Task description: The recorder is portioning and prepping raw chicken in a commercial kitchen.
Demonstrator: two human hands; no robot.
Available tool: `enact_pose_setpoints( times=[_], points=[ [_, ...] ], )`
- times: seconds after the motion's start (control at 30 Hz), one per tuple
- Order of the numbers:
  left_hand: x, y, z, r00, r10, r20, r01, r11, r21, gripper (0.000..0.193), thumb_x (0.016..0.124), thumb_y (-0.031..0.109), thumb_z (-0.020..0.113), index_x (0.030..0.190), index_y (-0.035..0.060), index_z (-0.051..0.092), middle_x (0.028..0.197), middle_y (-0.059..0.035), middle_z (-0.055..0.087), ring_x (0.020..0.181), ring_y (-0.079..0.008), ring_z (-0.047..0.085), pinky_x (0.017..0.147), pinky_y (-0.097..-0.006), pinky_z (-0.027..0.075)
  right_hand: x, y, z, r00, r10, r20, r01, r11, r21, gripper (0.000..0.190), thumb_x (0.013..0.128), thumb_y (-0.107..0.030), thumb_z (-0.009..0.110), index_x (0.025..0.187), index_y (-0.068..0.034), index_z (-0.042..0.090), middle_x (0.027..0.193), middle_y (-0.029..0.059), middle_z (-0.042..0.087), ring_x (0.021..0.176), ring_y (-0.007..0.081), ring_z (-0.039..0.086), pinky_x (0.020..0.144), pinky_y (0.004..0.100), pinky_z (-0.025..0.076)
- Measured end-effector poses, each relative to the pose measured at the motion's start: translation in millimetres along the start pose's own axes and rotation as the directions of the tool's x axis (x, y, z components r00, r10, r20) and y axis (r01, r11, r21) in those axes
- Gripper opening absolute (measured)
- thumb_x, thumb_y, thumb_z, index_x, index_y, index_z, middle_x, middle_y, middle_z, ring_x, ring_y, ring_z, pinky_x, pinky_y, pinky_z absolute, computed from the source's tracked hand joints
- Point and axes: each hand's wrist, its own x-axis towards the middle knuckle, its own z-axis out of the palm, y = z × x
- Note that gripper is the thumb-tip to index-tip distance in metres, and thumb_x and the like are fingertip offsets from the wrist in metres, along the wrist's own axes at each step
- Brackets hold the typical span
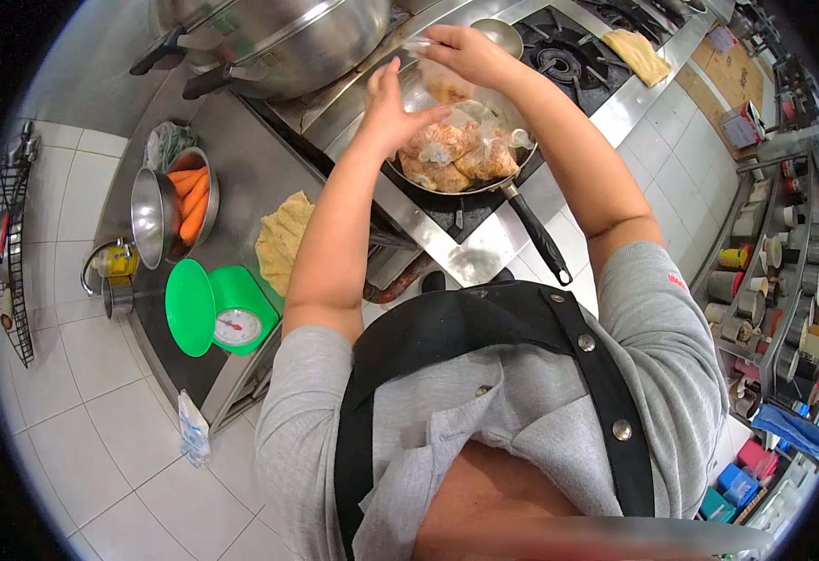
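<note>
A frying pan [432, 188] with a black handle sits on the stove before me, holding several knotted clear plastic bags of orange-brown food [485, 156]. Over the pan's far right side, my right hand [462, 52] pinches the top of another clear plastic bag [446, 83] with similar food in it. My left hand [399, 112] is over the pan's left side with its fingers spread and the thumb pointing towards the bags; whether the thumb touches one I cannot tell. Behind my right hand lies a round metal lid or bowl [499, 36], partly hidden.
Large steel pots [297, 49] stand at the upper left. On the left counter are carrots [194, 203] in a metal bowl [212, 184], a green kitchen scale [241, 301] and a yellow cloth [280, 242]. A bare burner [560, 63] and another cloth [637, 56] are to the right.
</note>
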Motion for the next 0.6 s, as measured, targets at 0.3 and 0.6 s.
enact_pose_setpoints(
  times=[0.3,0.6],
  points=[
    [15,37,16,0.964,-0.152,0.217,0.259,0.714,-0.651,0.034,0.077,0.011,0.049,0.109,-0.0015,0.053,0.083,-0.0078,0.064,0.079,-0.0176,0.06,0.071,-0.0307,0.048,-41,-93,-66,0.928,0.074,-0.366,0.172,0.786,0.594,0.011,0.079,-0.008,0.059,0.089,-0.002,0.059,0.061,-0.0035,0.048,0.061,0.0037,0.047,0.056,0.0213,0.041],
    [2,32,-21,0.592,0.048,0.805,0.387,0.859,-0.336,0.022,0.08,0.02,0.056,0.092,0.0035,0.062,0.078,-0.0083,0.061,0.077,-0.0184,0.058,0.069,-0.0313,0.046,-104,-58,-31,0.984,-0.075,0.164,0.154,0.822,-0.548,0.024,0.076,-0.01,0.054,0.1,-0.005,0.054,0.095,0.0141,0.057,0.08,0.0326,0.061,0.068,0.04,0.05]
  ],
)
